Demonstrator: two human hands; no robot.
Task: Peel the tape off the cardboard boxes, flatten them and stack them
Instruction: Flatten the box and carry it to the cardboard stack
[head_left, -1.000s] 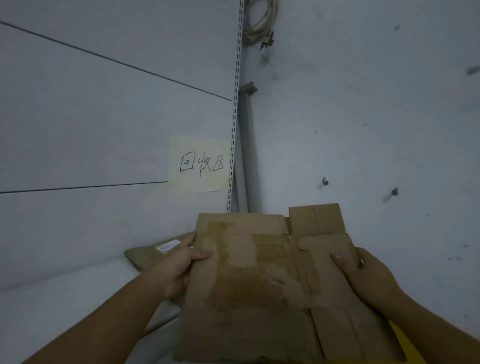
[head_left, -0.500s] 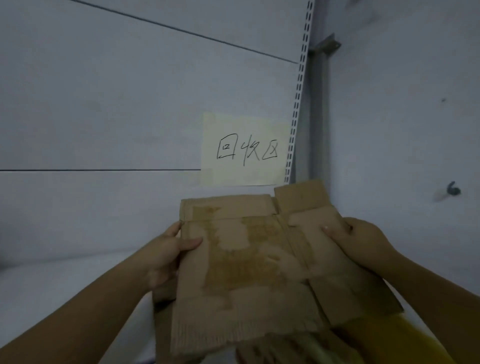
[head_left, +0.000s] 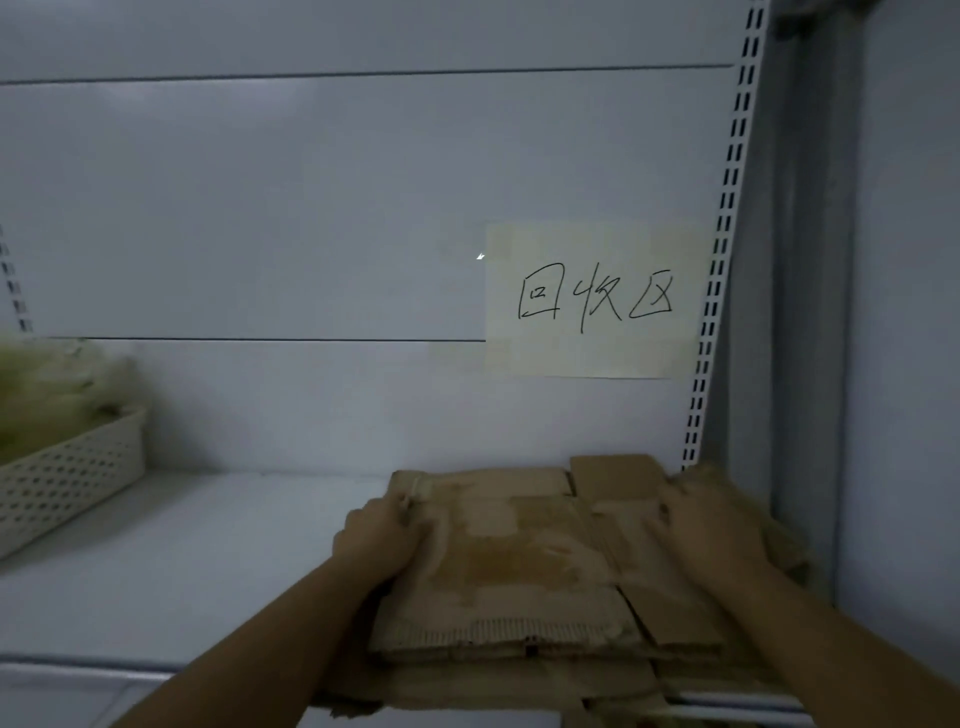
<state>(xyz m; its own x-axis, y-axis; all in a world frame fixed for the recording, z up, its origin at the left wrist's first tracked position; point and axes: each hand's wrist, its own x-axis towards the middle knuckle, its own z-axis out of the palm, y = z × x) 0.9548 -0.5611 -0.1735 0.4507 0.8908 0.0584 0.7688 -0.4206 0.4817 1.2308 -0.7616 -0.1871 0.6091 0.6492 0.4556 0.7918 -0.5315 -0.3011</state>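
Beside the right upright (head_left: 727, 260), flattened cardboard (head_left: 519, 566); basket (head_left: 67, 478) well leftward.

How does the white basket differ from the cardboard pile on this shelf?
The basket is white, perforated, at the shelf's left; the cardboard pile is brown and flat, at the right below the note. The basket stands untouched; the left hand and right hand are on the pile. Both rest on one white shelf.

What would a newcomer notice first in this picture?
Probably the pale paper note with handwritten characters, stuck to the back wall at right. Below it, the left hand and right hand are on a flattened cardboard box atop a stack at lower right. A white perforated basket sits far left.
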